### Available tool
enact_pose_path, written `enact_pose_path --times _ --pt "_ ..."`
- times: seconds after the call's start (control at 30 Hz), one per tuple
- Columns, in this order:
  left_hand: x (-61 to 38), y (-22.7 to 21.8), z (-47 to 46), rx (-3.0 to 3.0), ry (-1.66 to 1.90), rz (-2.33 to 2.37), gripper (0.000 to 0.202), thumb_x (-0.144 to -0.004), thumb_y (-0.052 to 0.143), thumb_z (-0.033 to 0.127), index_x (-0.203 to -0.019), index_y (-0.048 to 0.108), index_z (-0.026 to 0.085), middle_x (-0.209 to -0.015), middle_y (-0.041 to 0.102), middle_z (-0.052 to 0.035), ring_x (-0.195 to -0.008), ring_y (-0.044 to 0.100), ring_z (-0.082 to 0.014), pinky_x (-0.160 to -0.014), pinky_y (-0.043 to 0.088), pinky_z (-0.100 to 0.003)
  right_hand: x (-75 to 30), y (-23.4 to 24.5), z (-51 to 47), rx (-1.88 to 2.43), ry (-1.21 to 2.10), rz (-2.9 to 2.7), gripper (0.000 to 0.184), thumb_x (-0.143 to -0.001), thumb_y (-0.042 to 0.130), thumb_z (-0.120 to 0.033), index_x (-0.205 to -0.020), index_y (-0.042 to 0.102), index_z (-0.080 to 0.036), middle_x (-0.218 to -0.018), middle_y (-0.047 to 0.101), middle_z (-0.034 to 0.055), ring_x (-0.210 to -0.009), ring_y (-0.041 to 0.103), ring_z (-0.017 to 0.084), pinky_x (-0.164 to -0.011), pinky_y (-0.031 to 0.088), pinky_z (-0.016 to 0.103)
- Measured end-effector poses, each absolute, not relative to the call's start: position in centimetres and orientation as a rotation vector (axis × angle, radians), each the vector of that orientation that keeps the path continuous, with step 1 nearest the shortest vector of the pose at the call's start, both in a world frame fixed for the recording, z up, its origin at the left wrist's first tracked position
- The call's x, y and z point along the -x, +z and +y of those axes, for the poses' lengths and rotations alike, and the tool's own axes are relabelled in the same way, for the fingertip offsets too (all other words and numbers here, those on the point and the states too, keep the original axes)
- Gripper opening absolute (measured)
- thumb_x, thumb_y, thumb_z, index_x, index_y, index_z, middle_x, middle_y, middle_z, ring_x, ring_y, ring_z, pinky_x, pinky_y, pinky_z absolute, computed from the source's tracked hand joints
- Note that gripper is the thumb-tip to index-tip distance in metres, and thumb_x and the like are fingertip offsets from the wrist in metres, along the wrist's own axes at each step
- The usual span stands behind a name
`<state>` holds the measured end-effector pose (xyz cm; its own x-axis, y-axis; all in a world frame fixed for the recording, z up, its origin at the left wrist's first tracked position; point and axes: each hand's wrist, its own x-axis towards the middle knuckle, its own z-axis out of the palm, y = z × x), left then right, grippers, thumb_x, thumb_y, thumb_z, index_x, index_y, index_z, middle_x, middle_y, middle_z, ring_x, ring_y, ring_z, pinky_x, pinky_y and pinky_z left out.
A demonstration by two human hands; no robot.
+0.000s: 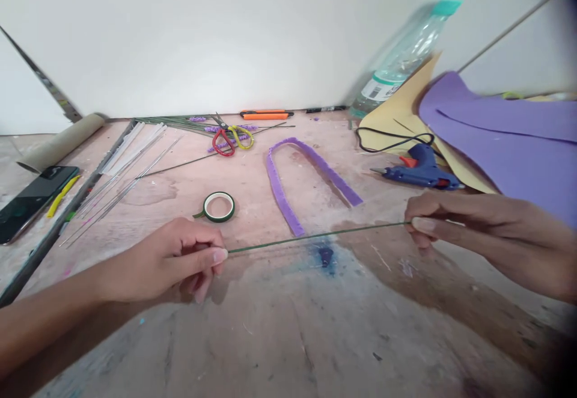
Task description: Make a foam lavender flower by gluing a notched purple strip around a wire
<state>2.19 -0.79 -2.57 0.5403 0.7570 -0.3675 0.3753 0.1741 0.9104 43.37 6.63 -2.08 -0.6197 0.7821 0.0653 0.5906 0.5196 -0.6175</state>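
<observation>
Left fingers (219, 257) and right fingers (424, 225) pinch a wire (318, 236) stretched between them; tape (219, 219) beyond left fingers, strip (283, 204) between

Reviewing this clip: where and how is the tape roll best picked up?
Probably by the right edge of the tape roll, pinched from above with one finger in the hole: it lies flat, and its loose end sticks out left.

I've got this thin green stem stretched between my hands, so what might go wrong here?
The green stem is only pinched by your left hand and right hand, so it might slip or bend. The purple strip lies close beyond it and could get nudged. The glue gun near your right hand may get bumped.
</observation>
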Motion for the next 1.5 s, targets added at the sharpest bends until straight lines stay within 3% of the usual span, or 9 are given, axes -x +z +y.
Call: enact_pose_path --times 0.27,0.5,0.77,0.87,1.03,1.17,1.33,1.4,1.5 --pt "-1.8 -2.6 -0.6 -1.919 0.359 1.063 0.040 -0.104 0.046 0.029 -0.068 0.059 0.017 -0.063 0.065 0.0020 -0.059 0.058 -0.0098 -0.059 0.041 -0.021 -44.0 -3.3 5.6 1.213 1.010 -2.310 0.050 -0.105 0.044 -0.049 -0.068 0.063 -0.021 -0.062 0.062 0.0023 -0.057 0.063 0.015 -0.058 0.047 0.030" --pt "-1.6 -3.6 -0.7 -2.609 0.586 0.965 0.030 -0.101 0.045 0.013 -0.072 0.053 0.018 -0.063 0.051 0.0030 -0.058 0.045 -0.0122 -0.058 0.034 -0.027 -43.1 -3.1 5.6 1.210 1.092 -2.311 0.051 -0.107 0.040 -0.047 -0.068 0.060 -0.022 -0.060 0.062 0.0026 -0.054 0.060 0.013 -0.055 0.048 0.029" --pt "-1.0 -4.4 -0.7 -2.970 0.781 0.868 0.014 -0.098 0.047 0.009 -0.094 0.057 0.019 -0.078 0.069 -0.0027 -0.067 0.059 -0.0167 -0.066 0.044 -0.029 -42.1 -2.2 4.7 1.158 0.920 -2.342 0.054 -0.107 0.041 -0.048 -0.062 0.056 -0.021 -0.052 0.057 0.0001 -0.048 0.054 0.010 -0.051 0.042 0.027" --pt "-1.0 -4.3 -0.9 -2.904 0.794 0.824 0.016 -0.094 0.046 0.006 -0.092 0.054 0.019 -0.074 0.066 -0.0021 -0.064 0.056 -0.0174 -0.061 0.043 -0.030 -42.1 -2.4 4.4 1.151 0.704 -2.420 0.052 -0.108 0.038 -0.042 -0.062 0.050 -0.020 -0.055 0.053 -0.0007 -0.050 0.051 0.011 -0.054 0.039 0.030" --pt "-1.0 -4.3 -1.2 -2.920 0.721 0.701 0.017 -0.089 0.047 0.005 -0.083 0.050 0.021 -0.067 0.059 -0.0024 -0.059 0.048 -0.0183 -0.056 0.037 -0.033 -41.4 -2.3 4.0 1.092 -0.142 -2.477 0.039 -0.099 0.052 -0.025 -0.063 0.039 -0.020 -0.057 0.041 -0.0028 -0.056 0.042 0.013 -0.064 0.034 0.033" --pt "-1.0 -4.5 -1.4 -3.024 0.735 0.757 0.015 -0.090 0.052 0.005 -0.088 0.058 0.019 -0.074 0.065 -0.0049 -0.072 0.055 -0.0212 -0.065 0.044 -0.034 -40.1 -1.9 2.7 0.896 -0.340 -2.525 0.043 -0.100 0.051 -0.016 -0.062 0.033 -0.021 -0.054 0.033 -0.0053 -0.051 0.033 0.012 -0.065 0.034 0.033" --pt "-1.3 -4.9 -0.9 -3.068 0.755 0.974 0.027 -0.093 0.057 0.005 -0.117 0.063 0.014 -0.101 0.072 -0.0095 -0.096 0.060 -0.0253 -0.083 0.048 -0.039 -37.6 -2.0 0.1 0.638 -0.323 -2.642 0.035 -0.106 0.042 -0.019 -0.071 0.047 -0.022 -0.060 0.047 -0.0019 -0.055 0.042 0.014 -0.053 0.035 0.029" --pt "-1.7 -4.8 -0.8 -3.049 0.733 1.030 0.027 -0.094 0.056 0.007 -0.119 0.063 0.013 -0.107 0.071 -0.0113 -0.099 0.060 -0.0274 -0.084 0.048 -0.042 -36.2 -1.9 -0.8 0.470 -0.263 -2.682 0.033 -0.104 0.043 -0.016 -0.075 0.055 -0.020 -0.068 0.057 0.0004 -0.063 0.051 0.015 -0.062 0.047 0.029" --pt "-2.6 -3.8 -1.5 -2.911 0.751 1.023 0.020 -0.095 0.054 0.011 -0.111 0.065 0.015 -0.111 0.068 -0.0118 -0.102 0.059 -0.0283 -0.087 0.046 -0.045 -33.7 -1.4 -1.7 0.199 -0.218 -2.728 0.036 -0.103 0.039 -0.011 -0.082 0.067 -0.017 -0.086 0.070 0.0045 -0.081 0.062 0.017 -0.100 0.053 0.037"
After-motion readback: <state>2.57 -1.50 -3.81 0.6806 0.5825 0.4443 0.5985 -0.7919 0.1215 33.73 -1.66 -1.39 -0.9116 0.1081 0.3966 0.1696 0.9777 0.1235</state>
